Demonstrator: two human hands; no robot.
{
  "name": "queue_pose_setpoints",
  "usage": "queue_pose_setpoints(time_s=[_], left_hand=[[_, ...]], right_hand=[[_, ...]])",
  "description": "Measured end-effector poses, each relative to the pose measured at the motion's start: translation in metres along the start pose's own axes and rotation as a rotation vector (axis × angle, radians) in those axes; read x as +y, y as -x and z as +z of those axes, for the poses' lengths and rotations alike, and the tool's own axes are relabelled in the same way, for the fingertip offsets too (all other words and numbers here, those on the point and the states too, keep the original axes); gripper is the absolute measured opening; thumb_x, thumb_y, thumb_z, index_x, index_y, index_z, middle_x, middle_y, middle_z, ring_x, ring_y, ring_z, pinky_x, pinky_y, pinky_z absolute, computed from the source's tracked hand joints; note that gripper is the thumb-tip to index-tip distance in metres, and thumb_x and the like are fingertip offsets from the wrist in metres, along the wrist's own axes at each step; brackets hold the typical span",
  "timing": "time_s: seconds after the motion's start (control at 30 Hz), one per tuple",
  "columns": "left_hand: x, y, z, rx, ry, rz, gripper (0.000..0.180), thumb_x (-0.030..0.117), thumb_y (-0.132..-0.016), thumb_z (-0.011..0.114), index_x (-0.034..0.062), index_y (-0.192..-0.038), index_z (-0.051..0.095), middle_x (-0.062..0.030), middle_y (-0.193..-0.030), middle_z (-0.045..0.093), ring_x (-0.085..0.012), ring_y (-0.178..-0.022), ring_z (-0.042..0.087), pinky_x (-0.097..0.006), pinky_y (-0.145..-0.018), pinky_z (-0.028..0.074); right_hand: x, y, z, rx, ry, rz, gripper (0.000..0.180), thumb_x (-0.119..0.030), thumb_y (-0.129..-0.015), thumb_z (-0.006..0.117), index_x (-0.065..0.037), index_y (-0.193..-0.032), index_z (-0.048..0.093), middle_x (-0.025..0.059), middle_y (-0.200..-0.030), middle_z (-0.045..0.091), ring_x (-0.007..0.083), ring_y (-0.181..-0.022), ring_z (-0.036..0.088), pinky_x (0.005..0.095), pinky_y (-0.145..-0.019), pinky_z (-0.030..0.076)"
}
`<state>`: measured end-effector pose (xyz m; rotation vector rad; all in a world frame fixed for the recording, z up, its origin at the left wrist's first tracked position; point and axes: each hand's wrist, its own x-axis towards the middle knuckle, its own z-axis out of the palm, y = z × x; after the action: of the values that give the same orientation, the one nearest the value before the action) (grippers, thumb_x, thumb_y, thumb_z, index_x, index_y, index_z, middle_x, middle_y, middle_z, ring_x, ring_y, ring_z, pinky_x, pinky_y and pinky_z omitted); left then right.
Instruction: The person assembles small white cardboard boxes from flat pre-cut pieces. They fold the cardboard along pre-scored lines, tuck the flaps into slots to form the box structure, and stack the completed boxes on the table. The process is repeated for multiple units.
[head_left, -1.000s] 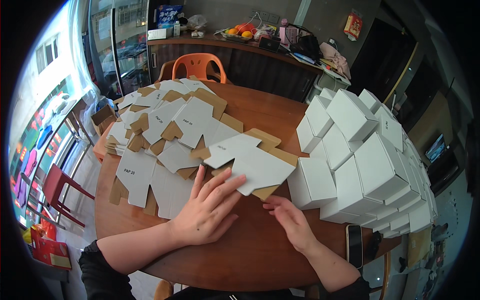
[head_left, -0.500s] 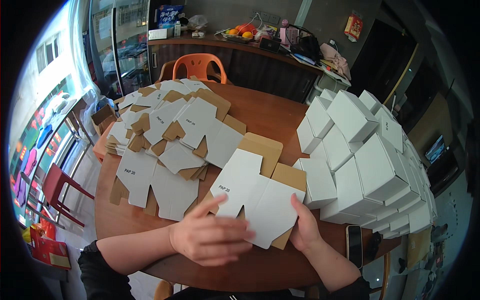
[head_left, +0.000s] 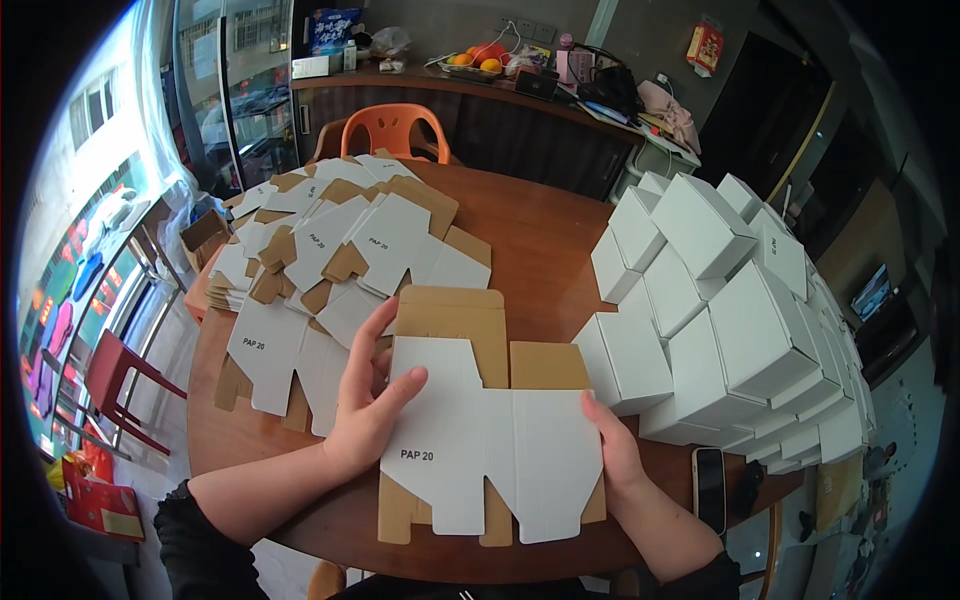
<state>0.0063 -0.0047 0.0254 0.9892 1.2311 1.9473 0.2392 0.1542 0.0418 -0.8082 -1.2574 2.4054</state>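
Observation:
Between my hands is a flat, unfolded cardboard box blank (head_left: 450,400), white on its upper face with brown flaps showing at the top and bottom. My left hand (head_left: 372,390) grips its left edge, thumb on the white face and fingers behind. On the right edge my right hand (head_left: 615,445) has its thumb on the front; its other fingers are mostly hidden behind the card. A heap of similar flat blanks (head_left: 330,235) lies to the left on the table. Folded white boxes (head_left: 690,300) are stacked high at the right.
The brown wooden table (head_left: 530,230) has a rounded edge. A phone (head_left: 709,490) lies by its near right edge, below the boxes. An orange chair (head_left: 397,130) stands at the far side, before a sideboard (head_left: 480,120) with fruit. A red stool (head_left: 125,380) is at the left.
My left hand has moved up and left from in front of the blank and taken its left edge. The blank has turned straighter and shifted slightly toward me. My right hand keeps its edge.

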Motion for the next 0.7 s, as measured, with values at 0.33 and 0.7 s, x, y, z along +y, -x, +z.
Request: queue_pose_setpoints(time_s=[0.33, 0.7], left_hand=[[-0.002, -0.003, 0.0, -0.079, 0.156, 0.014, 0.092, -0.002, -0.093, 0.061, 0.0186, -0.166, 0.008, -0.0168, -0.155, 0.038, -0.0255, -0.139, 0.044, -0.04, -0.112, 0.042], [0.006, -0.007, -0.009, -0.095, 0.321, -0.337, 0.09, -0.005, -0.086, 0.064, 0.005, -0.163, 0.018, -0.0161, -0.148, 0.048, -0.0249, -0.128, 0.056, -0.038, -0.108, 0.046]], right_hand=[[0.01, -0.005, -0.012, 0.011, -0.046, -0.066, 0.045, -0.04, -0.108, 0.048, 0.0, -0.117, 0.066, 0.0084, -0.11, 0.07, 0.0182, -0.102, 0.067, 0.0324, -0.09, 0.052], [0.014, -0.016, -0.031, -0.063, 0.027, -0.074, 0.045, -0.042, -0.109, 0.045, -0.004, -0.106, 0.068, 0.004, -0.098, 0.07, 0.0143, -0.094, 0.066, 0.0289, -0.085, 0.05]])
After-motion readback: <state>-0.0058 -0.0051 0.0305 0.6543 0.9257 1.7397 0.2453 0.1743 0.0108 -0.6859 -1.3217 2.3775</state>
